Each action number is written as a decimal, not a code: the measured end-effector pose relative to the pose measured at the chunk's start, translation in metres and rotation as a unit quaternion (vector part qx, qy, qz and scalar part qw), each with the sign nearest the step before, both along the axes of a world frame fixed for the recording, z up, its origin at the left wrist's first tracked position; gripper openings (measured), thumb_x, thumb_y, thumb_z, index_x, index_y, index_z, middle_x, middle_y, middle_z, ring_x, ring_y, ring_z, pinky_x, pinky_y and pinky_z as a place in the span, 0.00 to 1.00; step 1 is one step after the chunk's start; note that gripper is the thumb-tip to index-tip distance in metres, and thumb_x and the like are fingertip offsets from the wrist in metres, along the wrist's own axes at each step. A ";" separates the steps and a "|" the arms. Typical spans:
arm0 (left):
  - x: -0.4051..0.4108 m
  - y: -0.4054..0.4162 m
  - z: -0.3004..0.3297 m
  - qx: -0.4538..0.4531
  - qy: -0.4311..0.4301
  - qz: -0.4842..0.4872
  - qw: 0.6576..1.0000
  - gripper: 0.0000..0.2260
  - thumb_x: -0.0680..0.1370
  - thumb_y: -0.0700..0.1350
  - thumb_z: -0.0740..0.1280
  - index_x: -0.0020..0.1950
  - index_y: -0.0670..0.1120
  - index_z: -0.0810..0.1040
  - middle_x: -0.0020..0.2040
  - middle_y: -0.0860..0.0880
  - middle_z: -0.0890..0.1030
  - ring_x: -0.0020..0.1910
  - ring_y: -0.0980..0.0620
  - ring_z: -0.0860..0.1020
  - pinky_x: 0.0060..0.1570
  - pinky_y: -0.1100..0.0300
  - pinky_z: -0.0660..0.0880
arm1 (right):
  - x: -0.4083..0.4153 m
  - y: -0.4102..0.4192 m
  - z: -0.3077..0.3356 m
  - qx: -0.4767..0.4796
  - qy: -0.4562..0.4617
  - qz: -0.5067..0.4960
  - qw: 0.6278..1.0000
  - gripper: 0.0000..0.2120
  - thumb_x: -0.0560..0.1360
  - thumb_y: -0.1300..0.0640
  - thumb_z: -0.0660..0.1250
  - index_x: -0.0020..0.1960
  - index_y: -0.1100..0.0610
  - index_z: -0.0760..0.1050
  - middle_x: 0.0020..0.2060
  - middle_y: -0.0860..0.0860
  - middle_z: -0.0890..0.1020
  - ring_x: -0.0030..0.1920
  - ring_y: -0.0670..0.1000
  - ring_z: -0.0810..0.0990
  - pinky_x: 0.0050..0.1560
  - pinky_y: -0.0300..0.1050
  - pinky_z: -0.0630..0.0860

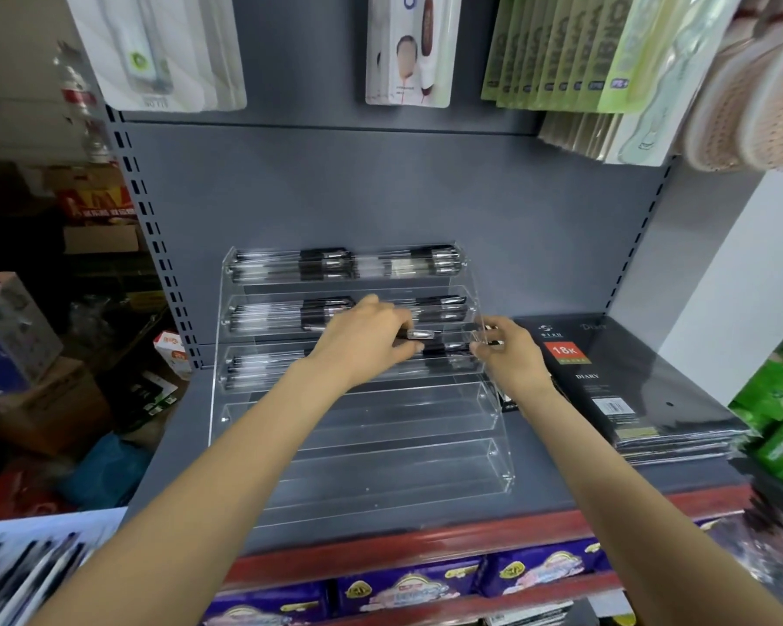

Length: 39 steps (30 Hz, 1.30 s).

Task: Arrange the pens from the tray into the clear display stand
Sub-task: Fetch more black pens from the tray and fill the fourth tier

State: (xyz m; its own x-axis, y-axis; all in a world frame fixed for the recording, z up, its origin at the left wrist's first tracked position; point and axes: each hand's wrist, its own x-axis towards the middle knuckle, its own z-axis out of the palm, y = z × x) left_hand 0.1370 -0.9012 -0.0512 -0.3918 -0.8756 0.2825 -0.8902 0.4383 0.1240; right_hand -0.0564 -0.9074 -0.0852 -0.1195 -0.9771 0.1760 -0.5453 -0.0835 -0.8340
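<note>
Left hand: the left hand (366, 335) reaches over the clear display stand (493, 463), fingers curled around a dark pen (419, 334) with a silvery clip; only the clip end shows past the fingers.
Right hand: the right hand (507, 354) sits at the stand's right wall, fingertips pinching something small and dark; blur and the acrylic edge make it hard to tell whether that is the same pen's other end or a second one.
Upper tiers: beyond both hands, 2 tiers hold rows of black-and-clear pens (335, 264); the lower of these is partly hidden by the left hand.
Third tier: directly under the hands, more pens lie here, the middle of the row covered by the left wrist.
Lower tiers: nearer than the hands, seen through the forearms' gap, 2 clear tiers.
Tray: the tray (28, 576) lies below the left forearm at the frame's corner, cut off and blurred, with dark pens in it.
Diaries: just right of the right hand, a stack of black diaries (629, 390).
</note>
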 end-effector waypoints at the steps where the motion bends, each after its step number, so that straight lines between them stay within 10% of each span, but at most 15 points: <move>1: 0.001 0.002 0.001 0.012 0.009 -0.007 1.000 0.13 0.78 0.55 0.61 0.53 0.46 0.75 0.45 0.52 0.74 0.49 0.53 0.67 0.43 0.56 0.70 | 0.002 0.003 0.001 -0.046 0.037 -0.011 0.998 0.17 0.76 0.61 0.64 0.65 0.55 0.70 0.57 0.53 0.77 0.55 0.51 0.76 0.55 0.43 0.73; 5: 0.000 0.005 0.004 0.028 0.021 -0.005 0.999 0.11 0.80 0.52 0.60 0.47 0.44 0.73 0.43 0.51 0.71 0.48 0.52 0.65 0.48 0.53 0.71 | 0.016 0.019 0.022 -0.137 0.027 0.072 0.988 0.11 0.76 0.55 0.66 0.57 0.54 0.75 0.47 0.46 0.78 0.46 0.40 0.77 0.45 0.22 0.68; 14: 0.016 0.008 -0.004 0.035 0.205 -0.051 0.977 0.07 0.77 0.42 0.66 0.54 0.48 0.77 0.49 0.53 0.76 0.48 0.59 0.74 0.51 0.69 0.70 | 0.000 0.014 0.019 -0.092 -0.120 0.087 0.985 0.06 0.74 0.63 0.68 0.41 0.53 0.78 0.35 0.51 0.80 0.37 0.49 0.79 0.41 0.37 0.78; 18: 0.016 0.004 -0.010 0.018 0.191 0.000 0.982 0.07 0.76 0.40 0.68 0.52 0.44 0.81 0.46 0.50 0.76 0.44 0.55 0.75 0.50 0.65 0.71 | -0.005 0.012 0.010 -0.102 -0.057 0.028 0.993 0.07 0.74 0.58 0.69 0.52 0.57 0.78 0.44 0.48 0.80 0.44 0.46 0.78 0.44 0.30 0.74; 22: 0.009 0.000 -0.015 0.032 0.140 0.055 0.988 0.07 0.76 0.40 0.67 0.52 0.45 0.82 0.49 0.47 0.82 0.48 0.50 0.79 0.50 0.57 0.76 | -0.014 0.007 0.001 -0.003 -0.056 0.023 0.998 0.23 0.74 0.57 0.69 0.68 0.54 0.68 0.55 0.50 0.77 0.53 0.49 0.77 0.58 0.45 0.74; 39: -0.011 -0.008 -0.015 0.037 0.046 0.094 0.994 0.08 0.77 0.44 0.66 0.55 0.47 0.82 0.53 0.47 0.83 0.51 0.47 0.80 0.46 0.56 0.74 | -0.016 0.004 -0.010 0.035 -0.105 0.048 0.993 0.19 0.75 0.62 0.67 0.64 0.52 0.74 0.49 0.51 0.81 0.54 0.57 0.80 0.56 0.55 0.78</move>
State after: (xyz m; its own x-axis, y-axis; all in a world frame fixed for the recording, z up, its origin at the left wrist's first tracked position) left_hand 0.1257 -0.9089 -0.0664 -0.1946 -0.9506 0.2419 -0.9389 0.2520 0.2346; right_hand -0.0729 -0.9038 -0.0950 -0.0531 -0.9947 0.0883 -0.3510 -0.0642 -0.9342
